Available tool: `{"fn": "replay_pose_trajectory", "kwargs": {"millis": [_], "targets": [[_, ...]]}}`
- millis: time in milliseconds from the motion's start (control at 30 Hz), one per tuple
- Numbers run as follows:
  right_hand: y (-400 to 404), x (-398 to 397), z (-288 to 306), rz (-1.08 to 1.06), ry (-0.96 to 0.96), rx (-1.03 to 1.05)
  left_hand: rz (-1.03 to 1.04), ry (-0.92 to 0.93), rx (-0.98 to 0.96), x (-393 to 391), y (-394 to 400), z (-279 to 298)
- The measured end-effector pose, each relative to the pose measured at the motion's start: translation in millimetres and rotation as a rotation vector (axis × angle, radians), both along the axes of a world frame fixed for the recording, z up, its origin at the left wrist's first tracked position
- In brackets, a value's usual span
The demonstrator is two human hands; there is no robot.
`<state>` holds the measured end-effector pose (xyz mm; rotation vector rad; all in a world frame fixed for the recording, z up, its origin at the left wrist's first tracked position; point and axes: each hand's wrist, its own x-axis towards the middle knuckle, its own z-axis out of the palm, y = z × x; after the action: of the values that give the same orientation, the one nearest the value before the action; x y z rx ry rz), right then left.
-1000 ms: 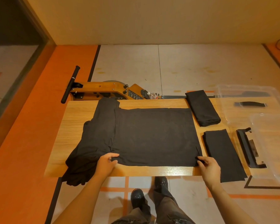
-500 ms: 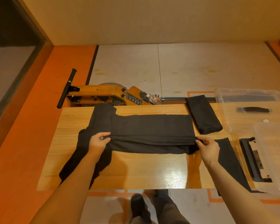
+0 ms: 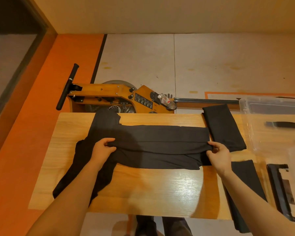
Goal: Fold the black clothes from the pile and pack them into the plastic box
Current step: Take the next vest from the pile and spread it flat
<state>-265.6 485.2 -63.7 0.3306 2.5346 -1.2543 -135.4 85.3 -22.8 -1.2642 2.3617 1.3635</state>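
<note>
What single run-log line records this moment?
step: folding | left hand: gripping black garment | right hand: gripping opposite end | folded pieces: two beside | plastic box: nothing packed visible

two bare forearms, no sleeves in view, left hand (image 3: 103,148) and right hand (image 3: 219,155) without rings or gloves, dark trousers (image 3: 162,224) below the worktop edge

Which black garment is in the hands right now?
The wide one across the table's middle: left hand and right hand pinch its ends. The two folded pieces at right lie untouched.
</note>
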Motion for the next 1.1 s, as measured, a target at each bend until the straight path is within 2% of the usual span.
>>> {"fn": "replay_pose_trajectory", "kwargs": {"millis": [400,600,800,1100], "targets": [[-3,-14,7,0.111,0.198,0.114,-0.090,0.027,-0.195,-15,-18,-9],[-8,-28,7,0.120,0.189,0.128,-0.111,0.017,-0.299,-23,-15,-10],[-8,-31,11,0.032,0.159,0.116,-0.050,0.033,-0.175,-23,-8,-6],[-3,-30,5,0.136,0.151,0.115,-0.141,0.003,-0.150,-19,-9,-8]]}}
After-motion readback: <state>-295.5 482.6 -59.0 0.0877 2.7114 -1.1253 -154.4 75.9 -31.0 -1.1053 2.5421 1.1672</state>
